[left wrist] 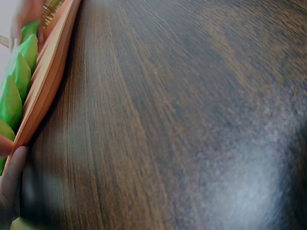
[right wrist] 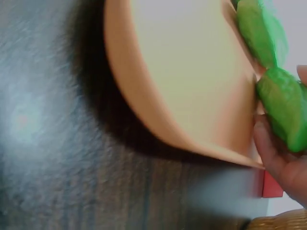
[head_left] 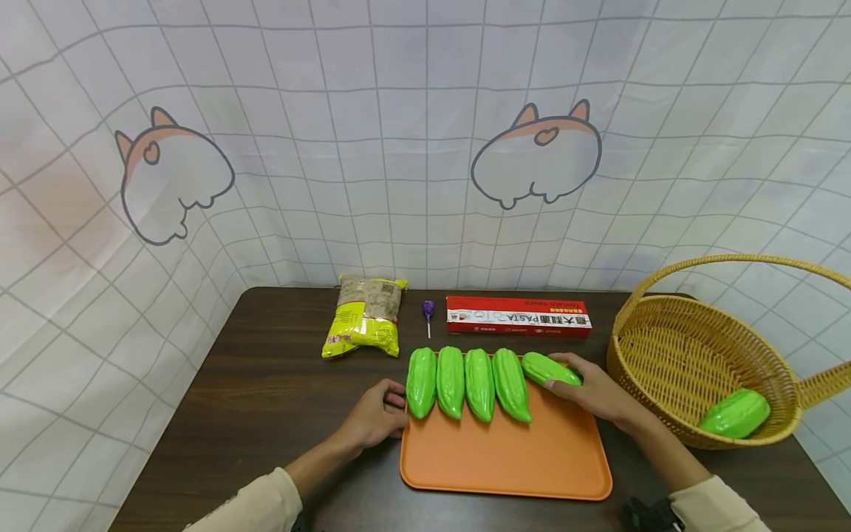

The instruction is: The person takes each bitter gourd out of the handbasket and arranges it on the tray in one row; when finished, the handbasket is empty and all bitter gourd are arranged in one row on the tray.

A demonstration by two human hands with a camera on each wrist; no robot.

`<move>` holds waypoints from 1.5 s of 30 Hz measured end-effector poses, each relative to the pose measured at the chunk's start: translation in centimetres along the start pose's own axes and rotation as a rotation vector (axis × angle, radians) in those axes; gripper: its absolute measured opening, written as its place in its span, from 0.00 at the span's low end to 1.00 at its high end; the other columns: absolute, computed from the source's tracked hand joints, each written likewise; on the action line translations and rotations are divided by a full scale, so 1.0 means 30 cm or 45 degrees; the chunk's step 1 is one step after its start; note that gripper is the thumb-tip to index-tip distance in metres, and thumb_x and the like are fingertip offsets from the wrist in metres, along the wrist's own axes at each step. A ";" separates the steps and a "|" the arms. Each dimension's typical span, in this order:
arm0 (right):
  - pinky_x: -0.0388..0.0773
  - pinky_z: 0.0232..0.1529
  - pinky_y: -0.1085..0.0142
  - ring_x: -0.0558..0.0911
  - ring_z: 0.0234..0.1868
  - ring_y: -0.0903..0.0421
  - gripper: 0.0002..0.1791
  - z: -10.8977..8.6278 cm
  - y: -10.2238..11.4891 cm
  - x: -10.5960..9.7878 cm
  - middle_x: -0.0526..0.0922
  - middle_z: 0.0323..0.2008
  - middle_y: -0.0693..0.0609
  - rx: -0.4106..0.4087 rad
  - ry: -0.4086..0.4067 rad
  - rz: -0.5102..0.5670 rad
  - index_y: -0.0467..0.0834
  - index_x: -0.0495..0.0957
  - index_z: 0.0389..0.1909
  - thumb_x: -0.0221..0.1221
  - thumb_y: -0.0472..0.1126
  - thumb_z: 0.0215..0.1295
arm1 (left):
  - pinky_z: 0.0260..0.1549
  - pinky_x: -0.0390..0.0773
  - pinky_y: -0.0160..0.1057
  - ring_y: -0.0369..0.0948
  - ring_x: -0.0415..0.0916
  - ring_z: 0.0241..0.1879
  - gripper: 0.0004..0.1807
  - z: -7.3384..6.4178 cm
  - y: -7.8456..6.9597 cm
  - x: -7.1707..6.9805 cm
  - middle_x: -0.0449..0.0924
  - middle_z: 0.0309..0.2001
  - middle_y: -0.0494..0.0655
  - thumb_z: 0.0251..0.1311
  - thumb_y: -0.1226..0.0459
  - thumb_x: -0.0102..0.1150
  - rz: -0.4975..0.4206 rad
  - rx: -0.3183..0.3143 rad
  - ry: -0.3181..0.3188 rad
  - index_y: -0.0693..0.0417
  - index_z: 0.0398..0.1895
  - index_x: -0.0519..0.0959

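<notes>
An orange tray [head_left: 505,462] lies on the dark wooden table, with several glossy green bitter melons [head_left: 450,383] side by side along its far part. My left hand [head_left: 375,417] is at the tray's left edge; in the left wrist view its thumb and finger pinch the rim. With my right hand [head_left: 595,388] I grip another bitter melon [head_left: 548,368] at the tray's far right corner, tilted beside the row. The right wrist view shows the thumb along one side of this melon [right wrist: 284,103], which overlaps its neighbour's end.
At the right stands a wicker basket [head_left: 625,373] with a tall handle and a bitter melon [head_left: 736,414] inside. Behind the tray lie a red pasta box [head_left: 518,316], a purple lollipop [head_left: 428,310] and a yellow bag [head_left: 366,316]. A white checked cloth [head_left: 412,148] hangs behind.
</notes>
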State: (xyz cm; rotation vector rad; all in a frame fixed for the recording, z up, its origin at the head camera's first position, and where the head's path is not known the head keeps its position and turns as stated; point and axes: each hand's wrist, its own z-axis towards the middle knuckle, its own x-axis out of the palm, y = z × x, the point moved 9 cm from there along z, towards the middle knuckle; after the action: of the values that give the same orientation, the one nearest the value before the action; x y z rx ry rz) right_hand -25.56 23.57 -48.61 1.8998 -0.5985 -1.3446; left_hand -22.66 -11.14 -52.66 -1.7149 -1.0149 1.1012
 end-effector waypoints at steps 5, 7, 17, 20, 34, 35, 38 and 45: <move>0.77 0.49 0.57 0.78 0.52 0.48 0.36 0.007 0.008 0.002 0.76 0.59 0.37 0.032 0.004 -0.053 0.40 0.66 0.69 0.63 0.53 0.66 | 0.31 0.88 0.42 0.43 0.82 0.39 0.30 -0.001 0.000 -0.001 0.76 0.47 0.58 0.48 0.72 0.67 0.009 0.001 -0.004 0.67 0.58 0.71; 0.78 0.48 0.56 0.79 0.52 0.47 0.37 0.009 0.007 0.004 0.76 0.59 0.36 0.052 0.018 -0.053 0.39 0.66 0.69 0.64 0.53 0.65 | 0.31 0.88 0.42 0.43 0.82 0.39 0.30 -0.001 0.000 -0.001 0.76 0.47 0.58 0.48 0.72 0.67 0.012 0.001 -0.005 0.67 0.58 0.71; 0.82 0.49 0.51 0.78 0.57 0.39 0.40 0.020 0.003 0.000 0.77 0.57 0.35 0.075 0.042 -0.075 0.35 0.66 0.69 0.64 0.55 0.64 | 0.31 0.88 0.43 0.42 0.81 0.38 0.30 -0.003 -0.002 -0.001 0.76 0.47 0.58 0.48 0.72 0.67 0.002 0.001 -0.007 0.66 0.58 0.71; 0.83 0.47 0.52 0.78 0.56 0.41 0.41 0.024 0.000 -0.005 0.77 0.57 0.34 0.099 0.059 -0.083 0.34 0.65 0.69 0.64 0.56 0.65 | 0.31 0.88 0.43 0.42 0.81 0.38 0.30 -0.004 -0.004 -0.001 0.75 0.47 0.58 0.48 0.72 0.67 0.003 0.001 -0.006 0.66 0.58 0.71; 0.86 0.49 0.53 0.84 0.47 0.49 0.47 0.056 -0.026 0.019 0.71 0.56 0.33 0.147 0.319 0.340 0.36 0.46 0.78 0.62 0.47 0.69 | 0.31 0.88 0.42 0.42 0.81 0.38 0.30 0.000 -0.001 0.000 0.76 0.47 0.58 0.48 0.72 0.67 0.015 -0.003 -0.009 0.66 0.58 0.71; 0.86 0.49 0.53 0.84 0.47 0.49 0.47 0.058 -0.027 0.019 0.71 0.55 0.33 0.144 0.326 0.360 0.36 0.45 0.78 0.62 0.46 0.69 | 0.31 0.88 0.42 0.42 0.81 0.38 0.30 0.001 -0.001 0.000 0.76 0.47 0.58 0.48 0.72 0.67 0.016 -0.003 -0.009 0.66 0.58 0.71; 0.86 0.48 0.54 0.84 0.46 0.50 0.46 0.064 -0.035 0.018 0.72 0.55 0.34 0.145 0.324 0.382 0.36 0.48 0.78 0.63 0.46 0.69 | 0.31 0.88 0.42 0.42 0.81 0.39 0.30 0.001 -0.001 0.000 0.76 0.47 0.58 0.48 0.72 0.68 0.017 -0.001 -0.010 0.66 0.58 0.71; 0.86 0.48 0.54 0.83 0.47 0.51 0.44 0.073 -0.048 0.022 0.71 0.56 0.34 0.123 0.343 0.430 0.38 0.49 0.78 0.62 0.45 0.70 | 0.31 0.88 0.42 0.42 0.81 0.39 0.30 0.000 0.000 -0.001 0.76 0.47 0.58 0.48 0.72 0.67 0.019 -0.001 -0.011 0.66 0.58 0.71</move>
State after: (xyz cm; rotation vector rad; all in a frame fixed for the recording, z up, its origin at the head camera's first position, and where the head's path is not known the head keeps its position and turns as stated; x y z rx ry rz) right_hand -27.41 23.36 -50.54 1.9103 -0.8137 -0.8444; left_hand -22.67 -11.18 -52.65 -1.7226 -1.0097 1.1183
